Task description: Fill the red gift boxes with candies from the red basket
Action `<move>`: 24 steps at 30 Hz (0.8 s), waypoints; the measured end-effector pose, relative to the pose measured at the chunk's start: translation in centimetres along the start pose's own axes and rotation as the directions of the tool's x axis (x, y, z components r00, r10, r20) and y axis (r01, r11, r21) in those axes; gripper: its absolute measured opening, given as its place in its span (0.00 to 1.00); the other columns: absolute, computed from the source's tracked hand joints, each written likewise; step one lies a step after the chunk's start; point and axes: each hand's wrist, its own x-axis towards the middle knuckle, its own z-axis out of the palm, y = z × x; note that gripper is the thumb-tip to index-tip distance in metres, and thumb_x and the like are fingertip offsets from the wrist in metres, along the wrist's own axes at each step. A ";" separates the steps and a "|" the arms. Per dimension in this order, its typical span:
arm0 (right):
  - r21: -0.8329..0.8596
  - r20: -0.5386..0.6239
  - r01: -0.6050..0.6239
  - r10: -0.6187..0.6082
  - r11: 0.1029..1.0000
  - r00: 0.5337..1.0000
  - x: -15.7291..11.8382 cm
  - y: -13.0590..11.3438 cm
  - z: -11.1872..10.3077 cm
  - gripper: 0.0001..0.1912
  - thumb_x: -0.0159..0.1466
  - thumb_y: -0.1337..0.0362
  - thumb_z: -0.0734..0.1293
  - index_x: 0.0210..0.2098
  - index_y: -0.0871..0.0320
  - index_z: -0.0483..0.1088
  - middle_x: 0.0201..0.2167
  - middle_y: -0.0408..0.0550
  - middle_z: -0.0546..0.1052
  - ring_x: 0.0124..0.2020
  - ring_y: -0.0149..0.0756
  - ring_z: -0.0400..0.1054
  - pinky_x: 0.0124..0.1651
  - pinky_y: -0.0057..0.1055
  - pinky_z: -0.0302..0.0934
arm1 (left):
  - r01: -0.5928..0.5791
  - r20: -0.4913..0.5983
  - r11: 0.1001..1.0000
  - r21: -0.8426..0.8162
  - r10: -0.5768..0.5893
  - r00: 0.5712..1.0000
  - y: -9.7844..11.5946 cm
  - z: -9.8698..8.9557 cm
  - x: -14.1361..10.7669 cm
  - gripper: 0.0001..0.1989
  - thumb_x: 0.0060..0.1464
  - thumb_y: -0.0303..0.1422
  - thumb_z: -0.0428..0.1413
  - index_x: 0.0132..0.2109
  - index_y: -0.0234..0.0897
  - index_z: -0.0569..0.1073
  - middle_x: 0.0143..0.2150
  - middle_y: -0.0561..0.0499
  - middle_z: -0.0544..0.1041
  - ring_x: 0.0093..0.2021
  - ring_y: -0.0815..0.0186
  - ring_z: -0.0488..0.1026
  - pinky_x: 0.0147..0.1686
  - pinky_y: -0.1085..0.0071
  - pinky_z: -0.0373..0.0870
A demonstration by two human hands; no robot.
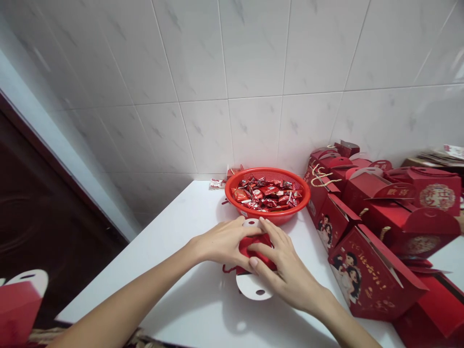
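Red box (250, 240), white flaps (252, 286)
Held between left hand (225, 240) at its left and right hand (284, 263) at its right, both curved round it; red basket (232, 192) beyond

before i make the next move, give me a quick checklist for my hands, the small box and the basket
1. Left hand at the small box: ok
2. Right hand at the small box: ok
3. Box shut: not ok, the white near flap is splayed outward
4. Wrapped sweets within the red basket: ok
5. Fingertips clear of the basket: cannot tell, they come close to its front in this view
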 end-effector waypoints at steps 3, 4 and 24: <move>-0.073 -0.051 -0.036 0.032 0.997 0.998 -0.2 0.5 -0.1 0.17 0.71 0.52 0.62 0.49 0.54 0.75 0.70 0.59 0.58 0.71 0.56 0.50 0.64 0.59 0.57 | 0.047 -0.014 0.998 0.031 -0.047 0.999 0.0 0.3 0.2 0.29 0.51 0.52 0.61 0.58 0.50 0.71 0.41 0.48 0.71 0.40 0.55 0.70 0.34 0.69 0.63; -0.094 -0.069 -0.046 0.040 0.994 0.997 -0.3 0.8 -0.1 0.18 0.70 0.52 0.62 0.52 0.55 0.74 0.70 0.61 0.58 0.71 0.57 0.51 0.63 0.60 0.58 | 0.071 -0.013 0.996 0.047 -0.070 0.997 0.0 0.3 0.2 0.27 0.52 0.53 0.60 0.55 0.48 0.74 0.41 0.47 0.70 0.39 0.56 0.69 0.33 0.68 0.63; -0.292 0.010 0.031 -0.029 0.956 1.000 -0.5 -0.4 -0.4 0.23 0.70 0.47 0.60 0.53 0.55 0.75 0.73 0.64 0.49 0.74 0.62 0.26 0.66 0.74 0.30 | 0.175 0.000 0.983 0.046 -0.175 0.985 0.4 1.4 0.9 0.19 0.56 0.51 0.54 0.40 0.41 0.76 0.40 0.47 0.67 0.31 0.60 0.69 0.31 0.67 0.64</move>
